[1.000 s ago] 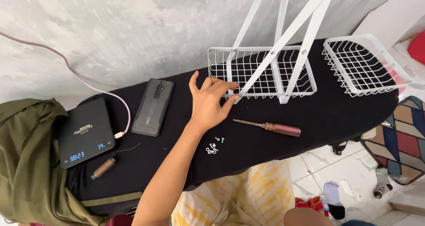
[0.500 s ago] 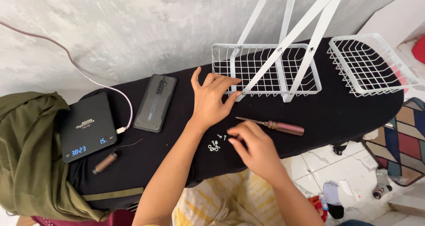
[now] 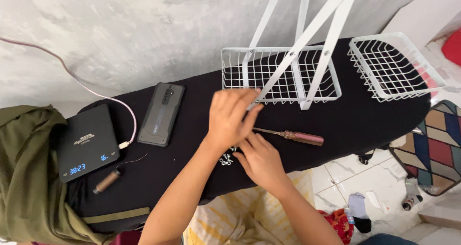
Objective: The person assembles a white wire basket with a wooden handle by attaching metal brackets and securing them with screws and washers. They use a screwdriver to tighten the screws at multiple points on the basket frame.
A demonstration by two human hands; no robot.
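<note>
My left hand (image 3: 229,116) rests on the black board, its fingertips pinched around the lower end of a slanted white metal bar (image 3: 307,34). That bar leans over a white wire basket (image 3: 331,79). My right hand (image 3: 263,161) lies just below the left, fingertips reaching to a small cluster of silver screws (image 3: 225,159); its fingertips are partly hidden under the left hand. A screwdriver with a brown handle (image 3: 300,137) lies on the board to the right of both hands, untouched.
A second white wire basket (image 3: 394,67) sits at the board's right end. A dark phone (image 3: 161,114), a black digital scale (image 3: 86,144) with a cable, and a small brown cylinder (image 3: 106,182) lie to the left. Olive cloth (image 3: 24,178) hangs at the left edge.
My right hand came into view from below and moved up to the screws. My left hand's spread fingers have closed in toward the bar's end.
</note>
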